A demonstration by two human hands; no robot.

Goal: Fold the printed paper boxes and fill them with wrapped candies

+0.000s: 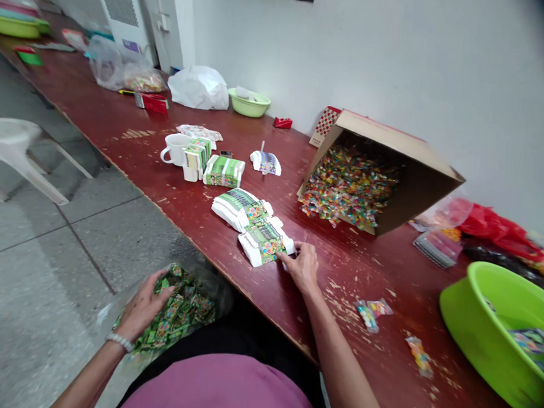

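My right hand (304,266) is at the near stack of flattened candy cartons (264,242) on the red table, thumb and fingers closed on the edge of a carton. A second stack of flat green-and-white cartons (237,206) lies against it, farther to the left. Below the table edge my left hand (146,304), with a beaded bracelet, is over a clear plastic bag full of small green filled boxes (183,311). Its thumb stands apart from the fingers, and I see nothing held in it. Whether its fingertips touch the boxes I cannot tell.
An open cardboard box (416,173) on its side spills wrapped candies (344,183). Candy packets (370,314) lie to the right, near a green basin (477,330). A white mug (174,148) and more carton stacks (224,171) stand farther back. A white stool (20,133) is on the floor.
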